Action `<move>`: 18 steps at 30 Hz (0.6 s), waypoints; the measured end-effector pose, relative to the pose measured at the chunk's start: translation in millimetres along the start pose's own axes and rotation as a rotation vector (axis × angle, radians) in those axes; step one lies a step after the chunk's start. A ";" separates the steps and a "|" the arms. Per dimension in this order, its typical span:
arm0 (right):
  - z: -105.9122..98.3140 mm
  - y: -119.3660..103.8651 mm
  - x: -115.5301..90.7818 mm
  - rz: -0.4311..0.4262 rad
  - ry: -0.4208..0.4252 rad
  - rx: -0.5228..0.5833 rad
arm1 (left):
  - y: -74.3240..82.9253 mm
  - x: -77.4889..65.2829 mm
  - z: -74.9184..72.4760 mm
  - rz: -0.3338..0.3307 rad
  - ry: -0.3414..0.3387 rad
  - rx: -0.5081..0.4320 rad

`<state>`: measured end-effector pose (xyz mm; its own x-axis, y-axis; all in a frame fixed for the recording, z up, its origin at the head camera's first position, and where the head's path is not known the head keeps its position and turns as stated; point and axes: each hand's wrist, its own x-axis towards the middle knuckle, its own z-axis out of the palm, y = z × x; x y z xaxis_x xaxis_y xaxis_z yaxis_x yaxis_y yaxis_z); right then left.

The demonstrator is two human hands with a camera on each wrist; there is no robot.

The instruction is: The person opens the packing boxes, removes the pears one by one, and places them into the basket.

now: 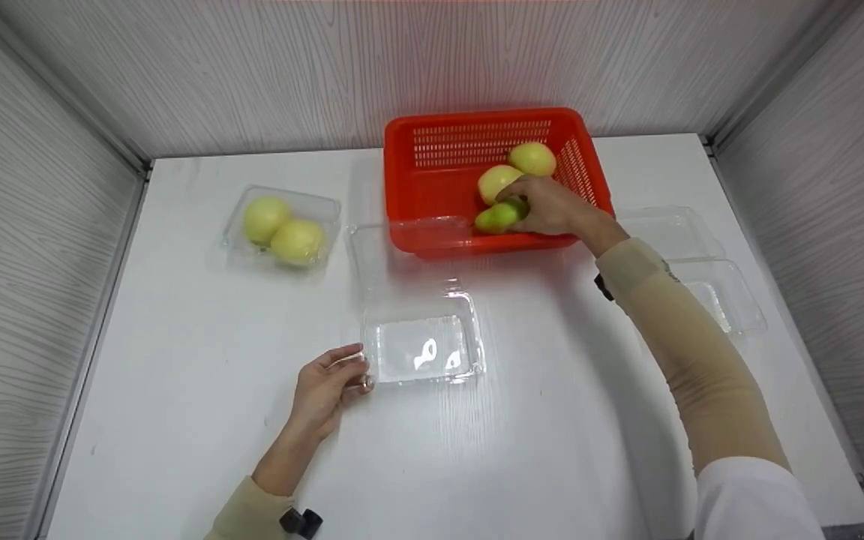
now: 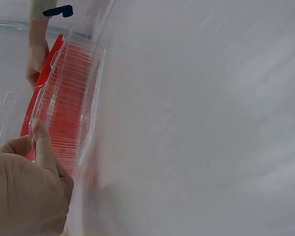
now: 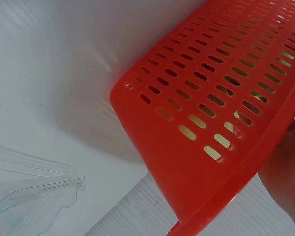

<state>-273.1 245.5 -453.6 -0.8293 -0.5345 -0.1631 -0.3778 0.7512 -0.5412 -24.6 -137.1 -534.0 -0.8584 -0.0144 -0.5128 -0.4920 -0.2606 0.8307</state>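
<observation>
In the head view my left hand [image 1: 329,386] pinches the left edge of a clear plastic clamshell box [image 1: 421,349], which stands open with its lid leaning up over the basket's front rim. The left wrist view shows the thumb and fingers of the left hand [image 2: 34,182] on the edge of this box [image 2: 71,98]. My right hand [image 1: 552,206] reaches into the red plastic basket [image 1: 432,191], its fingers curled round a green pear [image 1: 497,217]. Two pale yellow round fruits, a nearer one [image 1: 497,182] and a farther one [image 1: 533,159], lie beside it in the basket.
At the left, another clear box [image 1: 327,206] holds two yellow round fruits [image 1: 297,241]. An open clear clamshell [image 1: 717,292] lies at the right, partly behind the right forearm. Pale wood-grain walls [image 1: 289,75] enclose the white table [image 1: 199,360] at the back and sides.
</observation>
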 end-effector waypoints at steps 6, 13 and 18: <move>1.6 -0.3 1.6 -0.018 0.003 0.023 | -0.1 0.0 0.7 -0.005 0.004 0.017; 1.9 1.1 2.3 -0.034 0.001 0.017 | -0.1 0.7 0.8 -0.016 0.011 0.006; -0.8 1.8 0.3 0.011 -0.004 0.006 | -0.3 0.5 0.1 -0.015 0.011 0.004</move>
<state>-274.3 247.0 -454.0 -0.8318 -0.5275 -0.1727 -0.3657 0.7549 -0.5444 -24.9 -136.9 -534.5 -0.8493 -0.0210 -0.5274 -0.5052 -0.2568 0.8239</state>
